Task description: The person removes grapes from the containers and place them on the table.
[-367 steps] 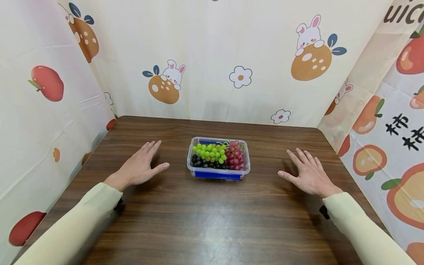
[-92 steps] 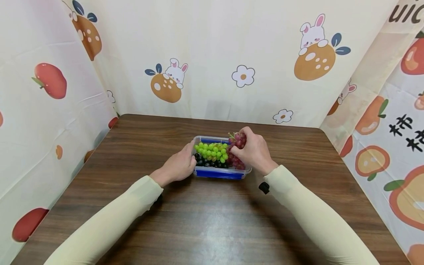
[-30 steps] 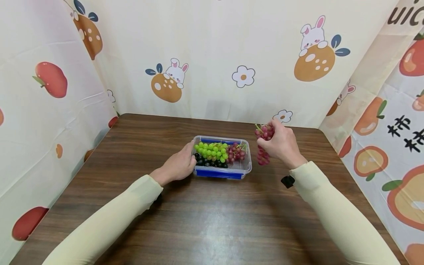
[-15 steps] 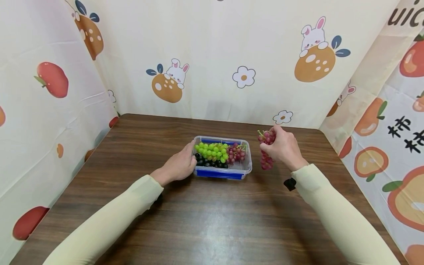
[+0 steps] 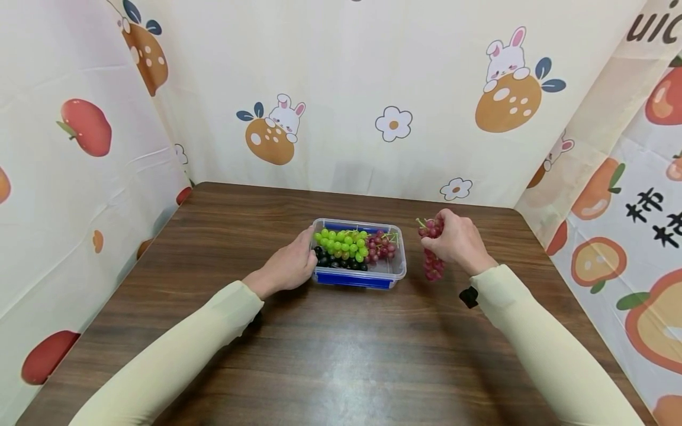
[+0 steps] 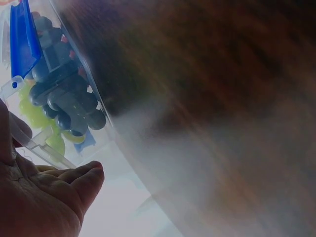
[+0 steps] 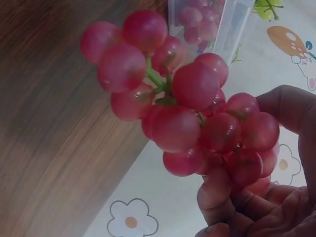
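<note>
In the head view, a clear plastic food container [image 5: 353,279] with blue clips sits at the table's middle. My left hand [image 5: 286,263] grips its left end; the left wrist view shows the rim between thumb and fingers. Right of the container, my right hand [image 5: 459,238] pinches a bunch of red grapes [image 7: 175,111] near its stem, and the bunch hangs down close over the table. Inside the container lie green grapes [image 5: 341,241], black grapes [image 6: 64,94] and a second bunch of red grapes [image 5: 380,246], with bare container floor in front of that red bunch.
The brown wooden table [image 5: 341,349] reaches back to a cream curtain [image 5: 341,142] printed with rabbits and flowers. Printed cloth also hangs along the left and right sides.
Both hands were apart from the container at first. My left hand now holds its end; my right has lifted a red grape bunch out to the right and lowered it slightly.
</note>
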Motion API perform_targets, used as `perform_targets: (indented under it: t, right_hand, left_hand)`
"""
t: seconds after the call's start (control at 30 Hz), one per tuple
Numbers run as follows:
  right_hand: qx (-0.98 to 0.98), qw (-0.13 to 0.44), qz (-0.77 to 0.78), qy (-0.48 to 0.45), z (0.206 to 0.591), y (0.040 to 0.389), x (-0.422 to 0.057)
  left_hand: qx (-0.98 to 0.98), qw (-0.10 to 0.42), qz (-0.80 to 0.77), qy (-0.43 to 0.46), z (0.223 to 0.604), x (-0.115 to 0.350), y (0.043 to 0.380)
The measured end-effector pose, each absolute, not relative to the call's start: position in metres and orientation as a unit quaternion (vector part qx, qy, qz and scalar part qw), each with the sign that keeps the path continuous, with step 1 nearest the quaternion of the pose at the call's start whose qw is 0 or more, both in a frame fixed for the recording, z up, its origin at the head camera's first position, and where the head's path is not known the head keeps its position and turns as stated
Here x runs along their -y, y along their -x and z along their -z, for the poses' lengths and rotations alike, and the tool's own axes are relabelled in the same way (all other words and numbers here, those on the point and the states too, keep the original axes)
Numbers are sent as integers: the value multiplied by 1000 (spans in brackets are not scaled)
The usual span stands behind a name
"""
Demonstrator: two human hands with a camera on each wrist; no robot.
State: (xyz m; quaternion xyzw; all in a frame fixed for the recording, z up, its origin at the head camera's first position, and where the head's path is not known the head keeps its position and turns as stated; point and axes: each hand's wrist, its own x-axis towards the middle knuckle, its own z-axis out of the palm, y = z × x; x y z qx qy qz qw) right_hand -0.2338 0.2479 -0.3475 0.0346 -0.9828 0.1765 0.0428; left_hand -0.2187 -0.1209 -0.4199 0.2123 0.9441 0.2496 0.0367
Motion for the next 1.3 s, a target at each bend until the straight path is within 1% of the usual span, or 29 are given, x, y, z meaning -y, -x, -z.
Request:
perform_targets:
  t: [0.2,0.5,0.8,1.0,1.3]
  right_hand:
    - [985,15,-167,-41,353,235,-251]
    - [986,-10,-160,-47,367,241,-251]
    - [987,-46,-147,-40,383,247,-247]
    - [987,-59,-147,-32,387,248,-247]
    - [987,-63,-148,-24,387,247,-247]
  left_hand:
    - [-944,37,-249,-212,421,121,219]
    - [-943,32,-251,-215,421,121,219]
    - [-943,40,-252,-213,422,122,219]
    - [-942,47,-258,-210,420,121,218]
    - [-945,46,-246,-211,418,121,218]
